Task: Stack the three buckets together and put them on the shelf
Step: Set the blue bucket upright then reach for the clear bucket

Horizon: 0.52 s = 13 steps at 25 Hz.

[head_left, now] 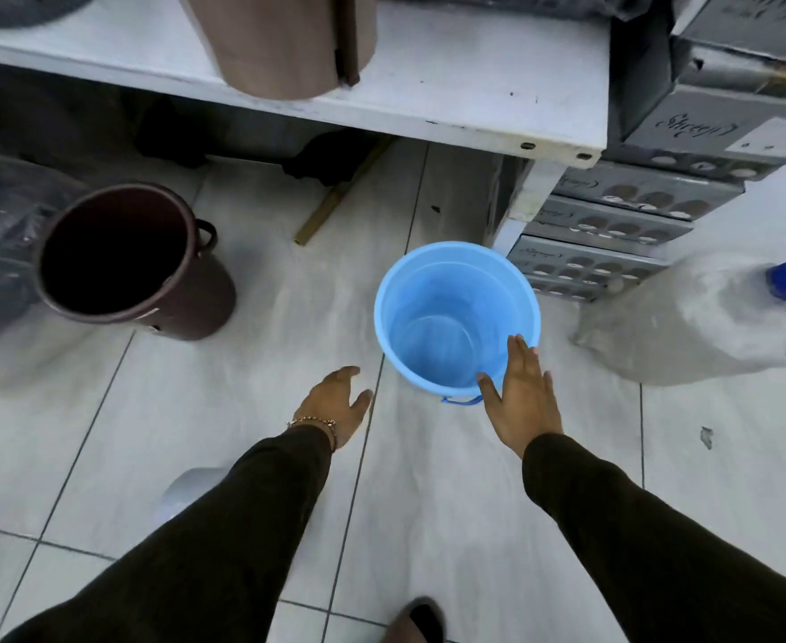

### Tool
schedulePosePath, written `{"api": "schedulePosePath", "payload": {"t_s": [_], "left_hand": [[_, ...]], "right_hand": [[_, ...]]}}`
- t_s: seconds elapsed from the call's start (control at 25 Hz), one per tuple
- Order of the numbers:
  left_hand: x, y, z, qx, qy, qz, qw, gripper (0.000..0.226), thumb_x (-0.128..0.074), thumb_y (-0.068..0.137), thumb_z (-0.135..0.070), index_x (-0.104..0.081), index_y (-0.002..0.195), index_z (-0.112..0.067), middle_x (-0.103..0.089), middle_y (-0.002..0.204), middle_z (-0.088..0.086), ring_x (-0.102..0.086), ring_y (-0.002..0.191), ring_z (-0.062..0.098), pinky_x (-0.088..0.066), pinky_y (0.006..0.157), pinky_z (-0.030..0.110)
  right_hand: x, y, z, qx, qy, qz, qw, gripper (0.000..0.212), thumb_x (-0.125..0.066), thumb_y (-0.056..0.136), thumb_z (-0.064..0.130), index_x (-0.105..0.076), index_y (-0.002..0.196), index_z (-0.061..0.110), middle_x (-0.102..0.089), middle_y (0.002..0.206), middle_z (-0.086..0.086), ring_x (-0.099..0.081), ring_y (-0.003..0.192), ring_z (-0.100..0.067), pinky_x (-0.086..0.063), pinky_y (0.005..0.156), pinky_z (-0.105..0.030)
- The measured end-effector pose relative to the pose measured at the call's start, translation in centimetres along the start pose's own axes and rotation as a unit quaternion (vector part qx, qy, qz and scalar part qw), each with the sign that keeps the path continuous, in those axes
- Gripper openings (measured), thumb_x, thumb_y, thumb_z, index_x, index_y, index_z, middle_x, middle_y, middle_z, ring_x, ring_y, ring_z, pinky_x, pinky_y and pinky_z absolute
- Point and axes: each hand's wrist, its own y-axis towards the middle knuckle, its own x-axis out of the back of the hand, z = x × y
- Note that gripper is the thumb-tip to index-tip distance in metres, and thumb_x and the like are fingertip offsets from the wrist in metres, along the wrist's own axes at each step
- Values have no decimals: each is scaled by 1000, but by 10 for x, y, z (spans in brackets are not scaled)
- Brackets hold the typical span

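- A dark brown bucket (133,262) stands on the tiled floor (242,364), far left of both hands; the white shelf (428,81) lies beyond.
- The right hand (523,392), fingers spread and empty, overlaps the blue bucket (456,317) at its near rim.
- The left hand (338,403), loosely open and empty, hovers left of it.

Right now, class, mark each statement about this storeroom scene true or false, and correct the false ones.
1. The blue bucket stands upright on the floor. True.
2. The right hand reaches over the blue bucket's near rim. True.
3. The left hand grips the dark brown bucket. False: it is open and empty, apart from that bucket.
4. The blue bucket sits on the white shelf. False: it is on the tiled floor.
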Motion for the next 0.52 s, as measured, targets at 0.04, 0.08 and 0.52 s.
{"api": "schedulePosePath", "payload": {"t_s": [0.04, 0.08, 0.52], "left_hand": [[6, -11, 13, -30, 40, 9, 999, 52, -46, 98, -32, -36, 148, -19, -38, 157, 4, -38, 142, 23, -30, 118, 31], [11, -19, 23, -54, 79, 21, 995, 50, -45, 98, -26, -38, 147, -20, -34, 159, 3, -35, 145, 21, -27, 120, 31], [-26, -80, 208, -213, 573, 181, 771, 49, -41, 100, -12, -36, 148, -24, -18, 165, 0, -10, 154, 28, -6, 124, 51]], "right_hand": [[-4, -11, 9, 6, 2, 4, 1000, 69, -47, 104, 33, -15, 160, 9, -16, 169, -6, -11, 156, -28, -16, 126, -51], [-7, -19, 14, 14, 3, 3, 1000, 68, -48, 103, 32, -16, 159, 9, -17, 169, -6, -11, 156, -28, -17, 125, -50], [-228, -183, 71, 104, 23, 203, 973, 69, -57, 97, 23, -25, 158, 19, -27, 166, -6, -17, 156, -22, -11, 126, -32]]}}
